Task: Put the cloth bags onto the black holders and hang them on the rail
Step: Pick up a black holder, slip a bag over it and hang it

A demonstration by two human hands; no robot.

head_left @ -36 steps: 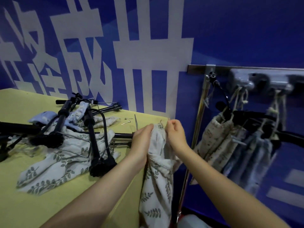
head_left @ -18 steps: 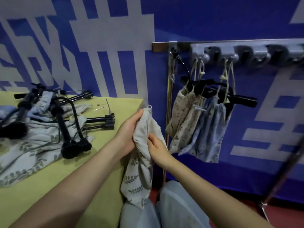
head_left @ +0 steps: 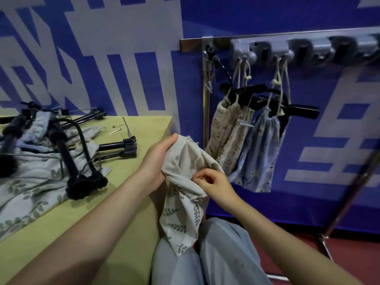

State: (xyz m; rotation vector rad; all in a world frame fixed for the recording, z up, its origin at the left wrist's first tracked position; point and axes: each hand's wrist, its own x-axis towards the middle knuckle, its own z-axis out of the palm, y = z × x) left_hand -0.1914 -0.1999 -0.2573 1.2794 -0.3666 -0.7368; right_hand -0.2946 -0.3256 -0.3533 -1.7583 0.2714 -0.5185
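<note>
Dead centre, a beige leaf-printed cloth bag [head_left: 185, 194] held up off the table edge, lower end drooping onto pale blue trouser legs [head_left: 224, 254]. Left hand [head_left: 158, 161] wrapped around the bag's upper part at about ten o'clock of the cloth, thumb up near the frayed top hem, fabric bunched firmly in the fist. Right hand [head_left: 213, 179] at three o'clock of the bag, fingertips pinched narrow on a fold of cloth, something small and shiny caught in the pinch, too tiny to name. Over at nine o'clock, a yellow-green table [head_left: 131, 194] loaded with a heap of black rod-shaped holders [head_left: 82, 167] lying across more leaf-printed cloth [head_left: 30, 186], with two small metal pins [head_left: 116, 128] loose near the far edge. Up at one o'clock, a grey metal wall rail [head_left: 287, 38] with a row of grey plastic hooks [head_left: 267, 52]; hanging there by drawstrings, a cream printed bag [head_left: 224, 138] and a pale blue printed bag [head_left: 261, 153], both dressed on black holders [head_left: 296, 110], side by side and touching. Behind it all, a blue wall banner with big white characters [head_left: 127, 58].
</note>
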